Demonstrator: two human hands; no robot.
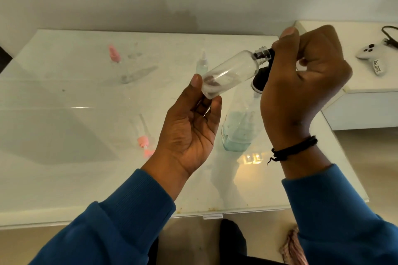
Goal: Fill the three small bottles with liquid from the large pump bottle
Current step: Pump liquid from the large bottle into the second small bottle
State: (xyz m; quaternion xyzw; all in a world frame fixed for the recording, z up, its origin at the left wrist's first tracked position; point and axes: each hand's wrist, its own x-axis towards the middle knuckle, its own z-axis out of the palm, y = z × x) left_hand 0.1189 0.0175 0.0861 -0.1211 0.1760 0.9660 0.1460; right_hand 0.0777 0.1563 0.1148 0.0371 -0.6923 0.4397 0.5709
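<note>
- Left hand (189,129) holds the base of a small bottle (231,71), thumb and fingers (215,105) curled round its bottom end, palm turned up.
- The bottle is in the air over the table (64,103), lying tilted: its long axis runs from the base at lower left up to the neck at upper right.
- It is clear plastic with a threaded neck, and looks empty or nearly so.
- The open neck meets the black nozzle of the pump bottle (239,129), which stands on the table just below; it is clear, with pale blue liquid low in it.
- Right hand (301,84) is closed over the black pump head; thumb up beside the neck.
- My judgement: the next press needs the neck kept on the nozzle.
</note>
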